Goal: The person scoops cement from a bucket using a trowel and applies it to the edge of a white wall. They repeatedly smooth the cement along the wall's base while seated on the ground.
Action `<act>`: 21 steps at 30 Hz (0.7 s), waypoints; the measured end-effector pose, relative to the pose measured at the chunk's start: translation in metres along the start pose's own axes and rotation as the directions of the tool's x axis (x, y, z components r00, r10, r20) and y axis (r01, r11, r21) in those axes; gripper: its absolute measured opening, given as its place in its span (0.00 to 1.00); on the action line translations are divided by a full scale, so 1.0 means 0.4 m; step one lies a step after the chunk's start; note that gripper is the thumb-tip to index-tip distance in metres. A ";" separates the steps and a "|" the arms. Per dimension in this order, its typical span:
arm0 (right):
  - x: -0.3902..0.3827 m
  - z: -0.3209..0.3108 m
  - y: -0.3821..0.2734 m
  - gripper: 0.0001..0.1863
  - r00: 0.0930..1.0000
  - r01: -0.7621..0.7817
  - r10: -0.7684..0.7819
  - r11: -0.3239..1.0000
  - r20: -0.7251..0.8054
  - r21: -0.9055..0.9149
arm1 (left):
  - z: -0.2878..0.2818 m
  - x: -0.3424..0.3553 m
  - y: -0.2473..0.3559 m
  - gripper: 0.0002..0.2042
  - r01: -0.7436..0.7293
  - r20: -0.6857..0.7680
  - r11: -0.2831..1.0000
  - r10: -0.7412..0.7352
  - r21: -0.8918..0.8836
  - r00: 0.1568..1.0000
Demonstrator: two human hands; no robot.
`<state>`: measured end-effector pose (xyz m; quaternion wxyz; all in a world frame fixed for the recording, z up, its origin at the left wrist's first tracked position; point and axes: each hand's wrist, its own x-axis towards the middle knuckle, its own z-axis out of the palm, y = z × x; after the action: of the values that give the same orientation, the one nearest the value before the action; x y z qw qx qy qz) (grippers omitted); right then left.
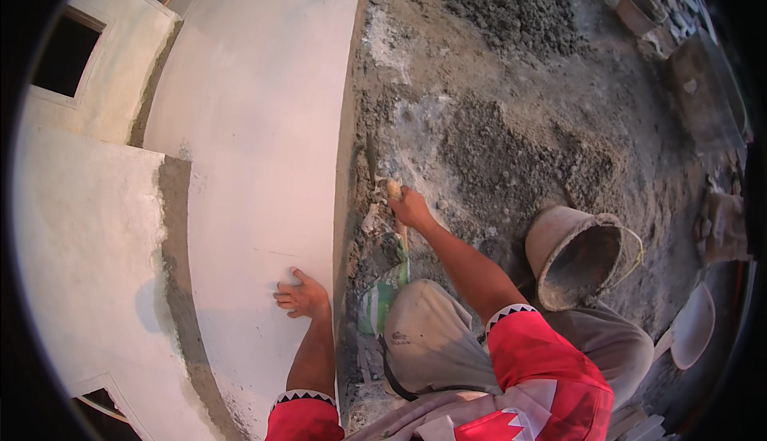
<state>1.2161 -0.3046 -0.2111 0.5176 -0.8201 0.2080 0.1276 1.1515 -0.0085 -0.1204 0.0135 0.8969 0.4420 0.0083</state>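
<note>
My left hand (pixel 302 293) rests on the smooth white plastered surface (pixel 264 145), its fingers apart and nothing in them. My right hand (pixel 410 205) is closed round the light wooden handle (pixel 394 189) of a trowel. The narrow grey trowel blade (pixel 371 157) points away from me, along the foot of the white surface, seen almost edge-on. Just left of my right hand lie crumbled mortar and pale scraps (pixel 371 217). A green and white plastic sack (pixel 385 297) lies crumpled beside my knee.
A mortar-stained bucket (pixel 571 253) with a yellowish handle lies tipped near my right knee. Heaps of grey mortar or sand (pixel 523 149) cover the ground ahead and right. Farther right are another bucket (pixel 639 13), a tub (pixel 703 93) and a pale dish-shaped thing (pixel 692 325).
</note>
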 end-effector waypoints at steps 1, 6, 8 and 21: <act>0.036 0.022 -0.010 0.28 0.998 -0.059 0.059 0.998 0.012 -0.019 | 0.001 0.001 0.001 0.37 0.004 0.002 1.000 -0.004 0.002 1.000; 0.018 0.074 -0.015 0.32 0.988 0.150 -0.145 0.984 -0.059 0.095 | 0.029 0.004 -0.004 0.35 -0.002 -0.130 0.997 0.013 0.080 0.991; -0.031 0.061 -0.002 0.35 0.998 -0.050 0.035 0.966 0.061 0.254 | 0.039 0.004 -0.013 0.35 -0.006 -0.134 0.998 0.015 0.060 0.991; -0.118 0.079 -0.014 0.34 0.997 -0.055 0.042 0.977 0.066 0.207 | 0.027 0.005 -0.006 0.35 -0.019 -0.101 1.000 0.020 0.007 0.995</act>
<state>1.1775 -0.2641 -0.2000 0.6037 -0.7515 0.2243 0.1428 1.1511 -0.0055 -0.1312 -0.0117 0.8996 0.4334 0.0527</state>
